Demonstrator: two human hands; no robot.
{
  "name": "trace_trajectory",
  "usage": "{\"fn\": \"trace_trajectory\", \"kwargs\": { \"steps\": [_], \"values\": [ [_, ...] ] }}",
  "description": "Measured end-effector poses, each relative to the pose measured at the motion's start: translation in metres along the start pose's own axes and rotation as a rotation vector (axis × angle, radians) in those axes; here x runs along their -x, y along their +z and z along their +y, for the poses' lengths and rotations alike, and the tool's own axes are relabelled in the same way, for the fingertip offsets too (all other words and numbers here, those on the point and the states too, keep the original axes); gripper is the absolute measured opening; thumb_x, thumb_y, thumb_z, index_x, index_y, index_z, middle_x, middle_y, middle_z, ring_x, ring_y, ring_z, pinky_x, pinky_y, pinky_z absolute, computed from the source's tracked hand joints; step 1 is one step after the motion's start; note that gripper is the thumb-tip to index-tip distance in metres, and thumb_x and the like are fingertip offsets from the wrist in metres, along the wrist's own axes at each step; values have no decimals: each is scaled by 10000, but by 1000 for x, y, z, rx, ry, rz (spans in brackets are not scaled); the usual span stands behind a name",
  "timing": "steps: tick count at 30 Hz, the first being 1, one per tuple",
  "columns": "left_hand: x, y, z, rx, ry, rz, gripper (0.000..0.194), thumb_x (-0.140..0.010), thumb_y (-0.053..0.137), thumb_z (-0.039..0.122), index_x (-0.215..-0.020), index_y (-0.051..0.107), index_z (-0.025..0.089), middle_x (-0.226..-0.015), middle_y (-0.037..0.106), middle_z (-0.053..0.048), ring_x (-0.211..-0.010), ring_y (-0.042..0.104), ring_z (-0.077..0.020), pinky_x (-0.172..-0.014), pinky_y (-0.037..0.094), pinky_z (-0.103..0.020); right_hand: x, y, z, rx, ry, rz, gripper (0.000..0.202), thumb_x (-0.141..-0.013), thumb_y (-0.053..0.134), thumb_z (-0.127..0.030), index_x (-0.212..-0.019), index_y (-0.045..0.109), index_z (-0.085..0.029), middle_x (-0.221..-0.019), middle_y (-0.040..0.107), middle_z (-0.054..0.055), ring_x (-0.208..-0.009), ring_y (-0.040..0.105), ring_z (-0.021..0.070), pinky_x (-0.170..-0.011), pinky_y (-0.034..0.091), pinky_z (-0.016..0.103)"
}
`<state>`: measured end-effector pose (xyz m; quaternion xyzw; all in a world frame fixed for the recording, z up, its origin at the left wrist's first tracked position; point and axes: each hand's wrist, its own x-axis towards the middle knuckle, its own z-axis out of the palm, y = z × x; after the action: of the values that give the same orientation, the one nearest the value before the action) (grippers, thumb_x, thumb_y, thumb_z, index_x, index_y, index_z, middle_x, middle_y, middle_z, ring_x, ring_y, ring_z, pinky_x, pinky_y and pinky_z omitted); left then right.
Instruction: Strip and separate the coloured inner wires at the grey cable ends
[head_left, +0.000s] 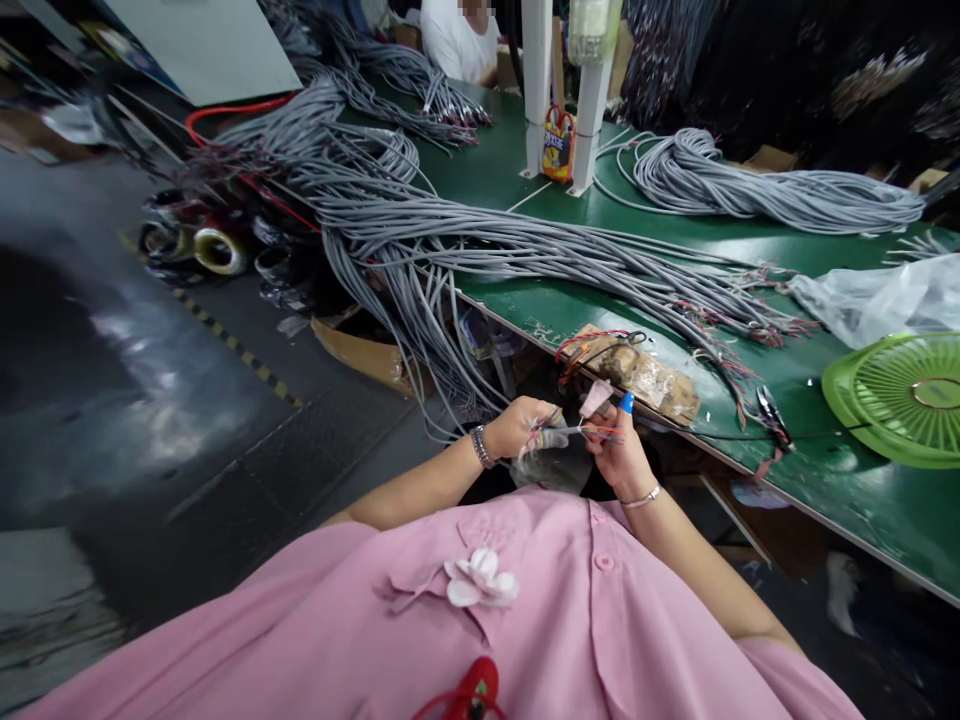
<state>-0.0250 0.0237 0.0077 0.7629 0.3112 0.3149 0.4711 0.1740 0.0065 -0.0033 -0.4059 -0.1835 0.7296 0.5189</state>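
My left hand [521, 428], with wrapped fingertips, is closed on a grey cable [571, 430] below the table's front edge. Thin coloured wires fan out of the cable's end toward my right hand [619, 452], whose fingers are closed round them. A blue cover sits on one right fingertip, and a pink piece [596, 398] shows above that hand. Just beyond the hands, a taped brown block [645, 375] lies at the table edge with red and black wires on it. Long grey cables [525, 240] stretch across the green table [825, 500].
A green fan [900, 400] stands at the right, beside a clear plastic bag [885, 300]. Pliers [772, 415] lie near the front edge. Farther back are white posts [536, 90], a coiled cable bundle [772, 190] and a person in white [459, 40]. Wire spools [219, 250] sit on the floor.
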Motion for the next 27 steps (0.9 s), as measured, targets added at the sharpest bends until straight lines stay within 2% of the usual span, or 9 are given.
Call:
{"fn": "trace_trajectory", "kwargs": {
  "steps": [5, 8, 10, 13, 15, 17, 21, 24, 27],
  "values": [
    [32, -2, 2, -55, 42, -25, 332, -823, 696, 439, -803, 719, 108, -718, 679, -66, -650, 590, -123, -637, 458, -219, 4, -23, 12, 7, 45, 27, 535, -781, 610, -715, -858, 600, -185, -784, 650, 35, -421, 373, 42, -314, 198, 152],
    [49, 0, -4, 3, -10, -29, 362, -820, 689, 464, -790, 712, 104, -708, 676, -66, -650, 590, -126, -635, 460, -222, 7, -30, 15, -1, 59, 29, 510, -777, 638, -689, -846, 605, -185, -765, 643, 23, -422, 358, 41, -308, 181, 148],
    [56, 2, -11, 122, -106, -47, 370, -821, 689, 466, -819, 711, 97, -731, 683, -69, -667, 606, -133, -646, 473, -227, 9, -32, 14, 15, 58, 30, 495, -768, 665, -667, -838, 611, -181, -758, 640, 18, -426, 348, 36, -310, 164, 145],
    [58, 6, -19, 416, -255, -57, 387, -834, 690, 448, -1000, 706, 99, -887, 715, -103, -799, 659, -162, -742, 510, -255, 12, -33, 12, 67, 42, 16, 460, -756, 710, -620, -805, 611, -173, -755, 639, 16, -425, 321, 27, -319, 151, 153],
    [56, 7, -23, 605, -284, -13, 426, -837, 692, 444, -1100, 687, 109, -1002, 714, -137, -919, 673, -189, -807, 514, -269, 16, -33, 11, 136, 12, 4, 423, -760, 727, -579, -799, 618, -172, -756, 634, 12, -430, 308, 24, -331, 144, 158],
    [52, 7, -25, 744, -304, 31, 437, -821, 710, 434, -1113, 683, 111, -1034, 708, -158, -944, 684, -204, -744, 512, -236, 22, -32, 10, 243, -31, -3, 366, -764, 744, -520, -792, 630, -174, -733, 618, 0, -435, 300, 25, -347, 143, 164],
    [45, 6, -23, 891, -432, -26, 422, -740, 782, 376, -1047, 683, 104, -894, 712, -125, -591, 660, -113, -426, 320, -138, 35, -27, 10, 522, -120, -51, 267, -789, 736, -439, -822, 673, -182, -687, 614, -8, -447, 324, 46, -382, 211, 195],
    [43, 7, -18, 864, -453, -100, 354, -724, 785, 337, -976, 698, 104, -786, 712, -82, -405, 518, -42, -366, 257, -146, 42, -20, 13, 722, -202, -155, 250, -818, 712, -426, -873, 715, -182, -724, 655, 17, -545, 478, 99, -473, 363, 226],
    [45, 8, -11, 836, -446, -291, 305, -728, 768, 331, -926, 719, 104, -714, 710, -81, -348, 440, -43, -336, 248, -170, 45, -8, 15, 746, -232, -250, 229, -823, 718, -395, -933, 730, -194, -839, 708, 40, -727, 600, 155, -646, 478, 264]
  ]
}}
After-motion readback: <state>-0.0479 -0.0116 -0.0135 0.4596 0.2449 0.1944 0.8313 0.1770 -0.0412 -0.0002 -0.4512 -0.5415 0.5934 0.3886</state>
